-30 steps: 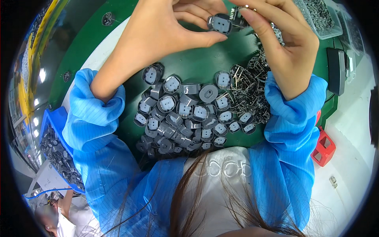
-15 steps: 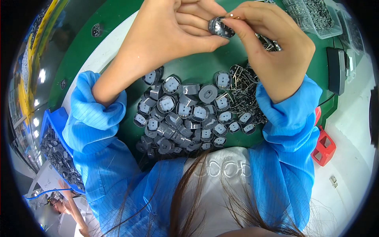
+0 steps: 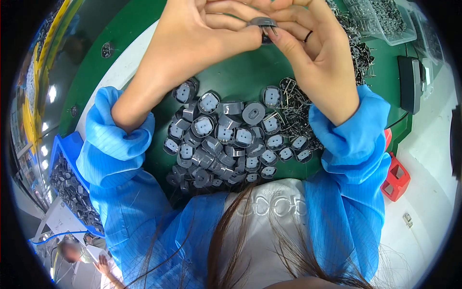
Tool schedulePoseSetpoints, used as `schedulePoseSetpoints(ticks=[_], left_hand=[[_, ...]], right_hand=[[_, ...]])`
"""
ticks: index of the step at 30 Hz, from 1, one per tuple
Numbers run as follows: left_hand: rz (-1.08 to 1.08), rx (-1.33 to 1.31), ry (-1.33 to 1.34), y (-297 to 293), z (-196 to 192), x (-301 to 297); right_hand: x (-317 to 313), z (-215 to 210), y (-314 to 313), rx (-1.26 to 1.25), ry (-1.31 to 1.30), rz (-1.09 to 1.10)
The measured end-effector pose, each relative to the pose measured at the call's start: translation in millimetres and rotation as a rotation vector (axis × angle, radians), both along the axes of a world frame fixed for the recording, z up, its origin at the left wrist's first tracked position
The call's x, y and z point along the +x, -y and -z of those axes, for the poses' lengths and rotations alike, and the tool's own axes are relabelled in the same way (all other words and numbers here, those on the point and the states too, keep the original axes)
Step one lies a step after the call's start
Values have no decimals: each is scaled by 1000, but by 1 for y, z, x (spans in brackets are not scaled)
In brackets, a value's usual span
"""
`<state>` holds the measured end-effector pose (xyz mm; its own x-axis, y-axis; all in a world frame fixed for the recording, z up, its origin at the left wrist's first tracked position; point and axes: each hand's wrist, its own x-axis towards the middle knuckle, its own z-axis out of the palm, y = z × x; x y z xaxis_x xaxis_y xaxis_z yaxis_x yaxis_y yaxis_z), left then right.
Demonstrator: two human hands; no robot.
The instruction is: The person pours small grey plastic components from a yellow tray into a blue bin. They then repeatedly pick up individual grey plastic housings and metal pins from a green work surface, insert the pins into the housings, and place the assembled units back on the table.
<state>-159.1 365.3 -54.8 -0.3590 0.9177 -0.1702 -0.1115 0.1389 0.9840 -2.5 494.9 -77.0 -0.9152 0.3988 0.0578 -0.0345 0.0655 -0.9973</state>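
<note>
At the top of the view, my left hand [image 3: 207, 36] and my right hand [image 3: 315, 45] meet around one dark grey round plastic housing [image 3: 263, 22]. My left thumb and fingers grip its left side. On its right, my right thumb presses near thin metal prongs that stick out of it; the fingertips behind are partly hidden. Below my hands lies a heap of similar grey housings [image 3: 211, 144], several showing pale grey faces with small holes. To the right of the heap, under my right wrist, is a pile of thin metal prong parts [image 3: 298, 106].
A clear plastic tray of small metal parts [image 3: 390, 21] stands at the far right. A blue bin [image 3: 67, 144] of dark parts is at my left. A red plastic holder [image 3: 397, 178] and a black box [image 3: 409, 84] are on the right. Another person [image 3: 103, 265] is at lower left.
My right hand has come left and closed in on the housing, which is now tilted on edge. Dark round parts on the far-left green strip have shifted toward me. The other person has moved.
</note>
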Motion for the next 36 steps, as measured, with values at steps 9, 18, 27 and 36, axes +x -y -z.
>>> schedulePoseSetpoints(ticks=[9, 18, 27, 36], left_hand=[[60, -88, -672, -7, 18, -80], [34, -166, -1371, 11, -7, -76], [815, -135, -877, 29, -22, -63], [366, 74, -607, 1, 4, -28]], right_hand=[[0, 0, -22, 1066, -110, 234], [10, 11, -42, 1132, 135, 108], [1, -3, -26, 1142, -56, 254], [6, -31, -4, 365, 78, 129]])
